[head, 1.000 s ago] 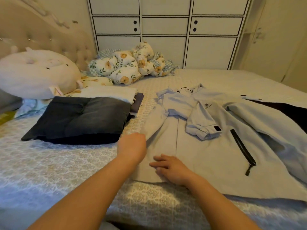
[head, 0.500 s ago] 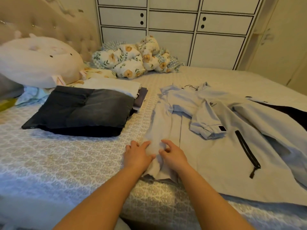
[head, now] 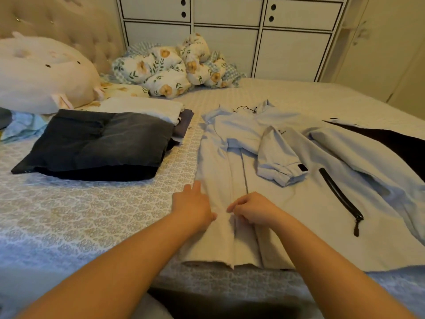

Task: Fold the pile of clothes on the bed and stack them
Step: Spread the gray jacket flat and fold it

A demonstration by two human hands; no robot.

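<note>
Left hand [head: 192, 204] flat and right hand [head: 251, 211] pinching, the grip works the jacket [head: 287, 203] on the bed [head: 92, 215]; its side is folded inward, the far sleeve likely next

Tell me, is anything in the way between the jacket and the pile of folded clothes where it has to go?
Nothing visible is. Both hands, left hand and right hand, already rest on the light blue jacket. Between it and the stack of folded clothes lies only bare bedspread.
</note>
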